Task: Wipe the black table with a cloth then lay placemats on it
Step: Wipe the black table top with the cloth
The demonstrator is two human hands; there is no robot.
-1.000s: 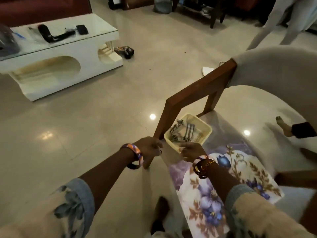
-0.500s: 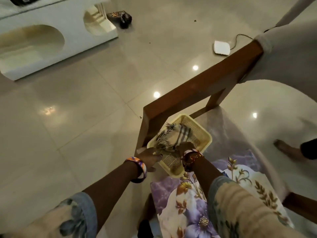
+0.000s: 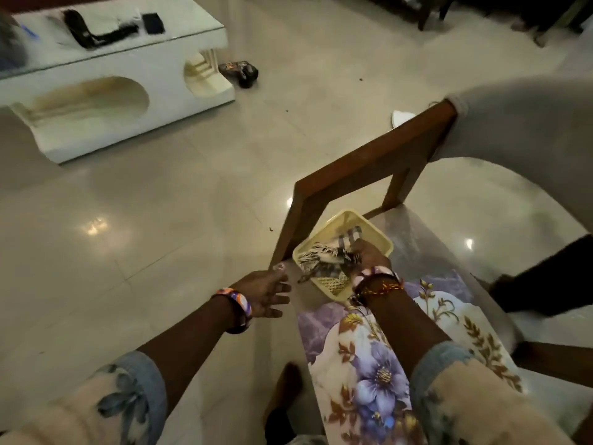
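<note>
A checked cloth (image 3: 333,255) with a fringed edge is seen lying crumpled in a pale yellow plastic basket (image 3: 380,237), which serves as the landmark here. The basket is set on a glass table top, at the corner nearest a brown wooden frame (image 3: 362,170). The right hand (image 3: 369,255) is reached into the basket from the near side, and its fingers are curled around the cloth, so the cloth is gripped inside the basket and partly draped over the basket's left rim. Beaded and thread bracelets (image 3: 377,282) are worn on that wrist, just at the basket's near edge.

To the left of the basket, the left hand (image 3: 266,295) is held with its fingers loosely extended toward the table's corner; nothing is held in it, and whether the fingertips touch the glass edge cannot be told. An orange and purple bangle (image 3: 237,308) is worn on its wrist.

On the near side of the basket, a placemat (image 3: 378,364) printed with purple flowers and gold leaves is laid flat on the glass, its far edge just beside the basket.

Beyond the basket, a grey cloth (image 3: 519,123) is draped over the far end of the wooden frame. Well apart from the basket, to the far left, a white coffee table (image 3: 122,91) is placed on the tiled floor, with dark items on its top.
</note>
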